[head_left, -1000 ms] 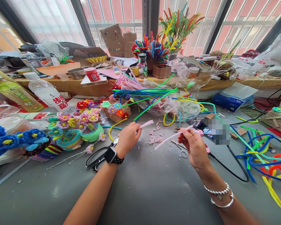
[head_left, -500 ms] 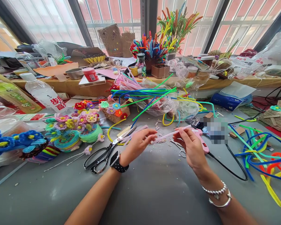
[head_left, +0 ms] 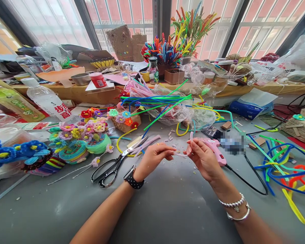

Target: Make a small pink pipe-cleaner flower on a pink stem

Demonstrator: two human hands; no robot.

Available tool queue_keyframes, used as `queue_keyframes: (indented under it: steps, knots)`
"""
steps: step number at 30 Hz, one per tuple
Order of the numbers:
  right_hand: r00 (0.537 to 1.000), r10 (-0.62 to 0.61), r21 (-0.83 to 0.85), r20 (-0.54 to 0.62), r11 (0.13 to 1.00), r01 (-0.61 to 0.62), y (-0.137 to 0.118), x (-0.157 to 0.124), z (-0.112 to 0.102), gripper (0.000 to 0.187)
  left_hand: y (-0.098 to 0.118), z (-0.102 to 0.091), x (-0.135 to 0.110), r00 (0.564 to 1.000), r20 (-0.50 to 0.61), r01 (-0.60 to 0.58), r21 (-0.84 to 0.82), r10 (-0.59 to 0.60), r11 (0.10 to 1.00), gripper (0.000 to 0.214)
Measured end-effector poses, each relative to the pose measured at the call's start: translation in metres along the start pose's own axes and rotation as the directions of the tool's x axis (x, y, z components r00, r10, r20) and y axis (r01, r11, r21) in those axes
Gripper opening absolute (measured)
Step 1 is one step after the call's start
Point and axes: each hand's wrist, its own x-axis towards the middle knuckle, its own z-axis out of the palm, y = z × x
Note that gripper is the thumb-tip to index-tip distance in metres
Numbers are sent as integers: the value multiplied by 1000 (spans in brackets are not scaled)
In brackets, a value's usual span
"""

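Now your left hand (head_left: pixel 155 157) is pinched closed, thumb and forefinger gripping one end of a pink pipe cleaner (head_left: pixel 179 155). Your right hand (head_left: pixel 203 158) clamps its fingertips on the other part, where the stem bends and pokes up above them. The pipe cleaner hangs just over the grey tabletop (head_left: pixel 167 210), stretched between both hands. A black smartwatch (head_left: pixel 133 178) sits on your left wrist, silver bracelets (head_left: pixel 235 207) on your right.

Just beside your right hand lies a pink glue gun (head_left: pixel 215 149), its black cord (head_left: pixel 251 184) trailing off to the right. Left of your left hand, black-handled scissors (head_left: pixel 114 166) lie open, with cut pink lengths (head_left: pixel 147 142) by the blades.

As for writing, the clear water bottle (head_left: pixel 49 100) at the left carries red Chinese characters on a white label. The yellow-green drink bottle (head_left: pixel 12 101) beside it has print too small to read, as does the red jar (head_left: pixel 98 80) on the ledge.

Beyond your hands a plastic bag of long pipe cleaners (head_left: pixel 167 105) sprawls next to a small woven basket (head_left: pixel 124 124) and a heap of pipe-cleaner flowers (head_left: pixel 86 132). Blue flowers (head_left: pixel 10 152) are cut off at the left edge. Loose blue, green and yellow stems (head_left: pixel 282 162) tangle at the right, near a blue tissue pack (head_left: pixel 251 106). A blurred patch (head_left: pixel 231 140) hides whatever lies behind the glue gun.
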Motion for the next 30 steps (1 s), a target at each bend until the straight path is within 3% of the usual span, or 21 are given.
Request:
queue_keyframes:
  steps: [4,11,15,23,27,30]
  knots:
    - [996,-77,-269,39,960,84,3,-2,0,19,1,4,-2,998,-34,46,-149,-52,988,27]
    - [965,-198,-596,171,759,261,0,-9,7,15,2,4,-3,996,-62,44,-235,-61,971,32]
    - [940,-250,-676,230,654,340,-2,-11,10,15,3,4,-4,997,-51,49,-214,-61,976,30]
    - [916,-282,-740,284,544,396,0,-11,7,13,3,3,-3,993,-62,87,-205,-101,975,20]
    - [842,-404,-789,357,352,503,0,-7,1,23,3,-1,-2,980,-110,131,-256,-164,958,22]
    - [782,-429,-808,452,176,563,1,-5,-4,32,2,-6,-1,972,-121,158,-304,-202,940,22]
